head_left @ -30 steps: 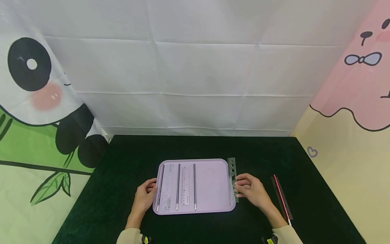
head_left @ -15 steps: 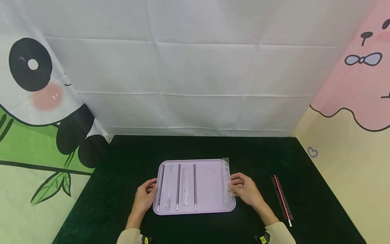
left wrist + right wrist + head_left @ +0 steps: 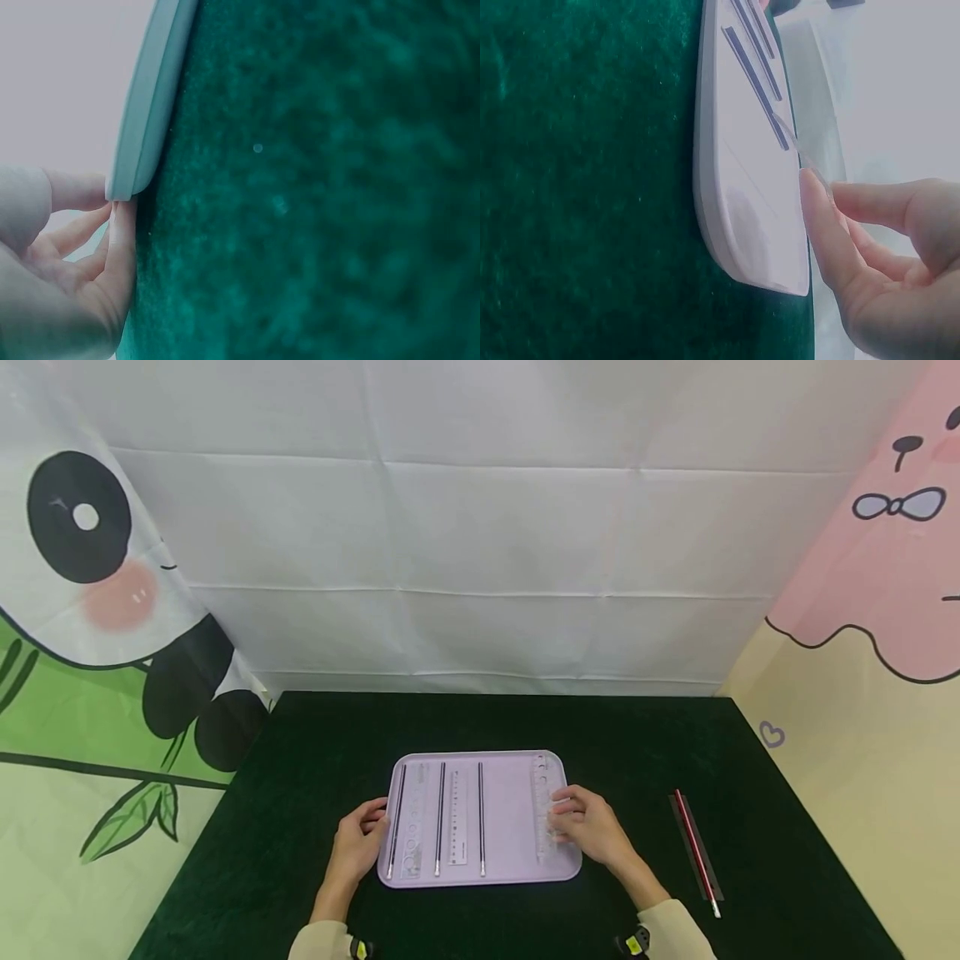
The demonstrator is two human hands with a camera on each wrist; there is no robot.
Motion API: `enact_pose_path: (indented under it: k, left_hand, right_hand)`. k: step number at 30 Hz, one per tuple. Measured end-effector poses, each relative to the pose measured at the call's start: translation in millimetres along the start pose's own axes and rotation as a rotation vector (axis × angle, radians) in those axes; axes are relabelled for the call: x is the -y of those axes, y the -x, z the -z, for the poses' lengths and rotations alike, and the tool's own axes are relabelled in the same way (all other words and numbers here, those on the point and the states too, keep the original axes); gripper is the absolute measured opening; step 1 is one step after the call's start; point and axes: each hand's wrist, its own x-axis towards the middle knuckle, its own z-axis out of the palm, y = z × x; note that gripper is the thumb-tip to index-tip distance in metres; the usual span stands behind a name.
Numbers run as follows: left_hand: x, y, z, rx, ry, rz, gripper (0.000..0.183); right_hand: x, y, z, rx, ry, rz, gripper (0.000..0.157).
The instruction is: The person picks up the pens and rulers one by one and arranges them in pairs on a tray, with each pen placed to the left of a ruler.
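Note:
My left hand [image 3: 358, 842] holds the left edge of a pale purple tray [image 3: 513, 860], thumb at the rim. In the left wrist view its fingers [image 3: 120, 255] press at the tray's side. My right hand [image 3: 592, 827] pinches a clear ruler [image 3: 540, 802] between thumb and fingers over the tray's right end. The right wrist view shows this ruler edge-on and tilted. On the tray's left half lie three dark pencils [image 3: 481, 818], roughly parallel. Between them are a clear stencil ruler with round holes [image 3: 412, 835] and a narrower clear ruler [image 3: 457, 818].
To the right of the tray, a red pencil [image 3: 696, 852] lies on a dark, see-through strip [image 3: 711, 872]. A dark green cloth [image 3: 630, 735] covers the table. Behind it hangs a white sheet [image 3: 495, 543], with cartoon-printed sheets at both sides.
My right hand has moved left, carrying the clear ruler from beyond the tray's right edge to over its right end. The left hand stays on the tray's edge.

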Motion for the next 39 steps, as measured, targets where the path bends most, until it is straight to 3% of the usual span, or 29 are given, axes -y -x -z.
enact_pose_path:
  k: [39]
  left_hand:
    - [-0.5, -0.5, -0.8, 0.005, -0.001, 0.005, 0.039]
  right_hand:
    - [7, -15, -36.7, 0.1, -0.035, -0.039, 0.031]
